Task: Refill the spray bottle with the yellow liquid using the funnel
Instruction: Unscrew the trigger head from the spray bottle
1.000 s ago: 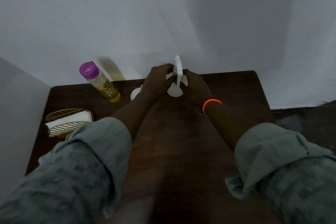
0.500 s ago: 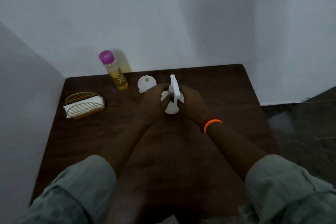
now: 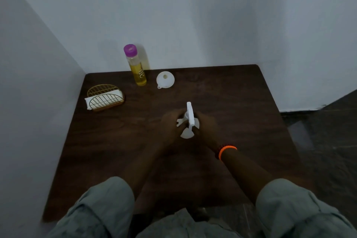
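Far left, a gold wire holder (image 3: pixel 105 97) with napkins sits by the surface (image 3: pixel 241 102) edge; next, the yellow-liquid bottle (image 3: pixel 136 66), label unreadable, then the funnel (image 3: pixel 165 80). Centre, left hand (image 3: pixel 170 126) and right hand (image 3: pixel 205 125) curl fingers round the white spray bottle (image 3: pixel 188 121), open wood to the right.

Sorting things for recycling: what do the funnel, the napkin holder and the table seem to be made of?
Funnel: probably plastic, matte, opaque white, moulded with a small tab. Napkin holder: likely metal wire, gold finish, thin grid bars. Table: dark wood or wood-look laminate, faint grain; which one I cannot tell.
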The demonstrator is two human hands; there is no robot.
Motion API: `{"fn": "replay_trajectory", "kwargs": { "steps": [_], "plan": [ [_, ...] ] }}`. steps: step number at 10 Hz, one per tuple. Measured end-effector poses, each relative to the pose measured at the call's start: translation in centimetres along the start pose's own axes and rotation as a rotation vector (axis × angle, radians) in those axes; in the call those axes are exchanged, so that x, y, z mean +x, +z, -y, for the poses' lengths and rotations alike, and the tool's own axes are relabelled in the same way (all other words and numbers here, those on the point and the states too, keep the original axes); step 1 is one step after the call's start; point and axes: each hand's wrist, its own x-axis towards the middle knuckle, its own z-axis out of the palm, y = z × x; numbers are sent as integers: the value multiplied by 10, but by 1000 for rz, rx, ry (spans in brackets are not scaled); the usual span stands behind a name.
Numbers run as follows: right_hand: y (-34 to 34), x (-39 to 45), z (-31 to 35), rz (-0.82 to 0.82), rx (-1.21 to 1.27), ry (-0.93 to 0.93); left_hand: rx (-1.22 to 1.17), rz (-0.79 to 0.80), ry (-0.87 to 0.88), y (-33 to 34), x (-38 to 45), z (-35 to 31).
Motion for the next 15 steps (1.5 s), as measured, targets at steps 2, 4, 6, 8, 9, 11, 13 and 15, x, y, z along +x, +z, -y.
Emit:
{"fn": "replay_trajectory", "kwargs": {
  "steps": [2, 4, 6, 8, 9, 11, 13, 15],
  "plan": [
    [-4, -4, 11, 40, -9, 55, 8, 20, -15, -2, -3, 1],
    [-1, -3, 11, -37, 90, -13, -49, -52, -20, -1, -2, -5],
    [-1, -7, 15, -89, 127, -8, -114, -126, -38, 7, 1, -4],
    [4, -3, 16, -107, 129, 32, -137, -234, -118, 9, 5, -7],
    [3, 0, 14, -75, 112, 48, -153, -172, -123, 9, 5, -5],
    [3, -3, 16, -111, 124, 57, -183, -122, -91, 4, 1, -2],
    [2, -5, 18, -71, 111, 94, -223, -223, -155, 10, 7, -4],
    [2, -4, 20, -61, 109, 108, -177, -159, -111, 13, 5, 0]
  ]
}}
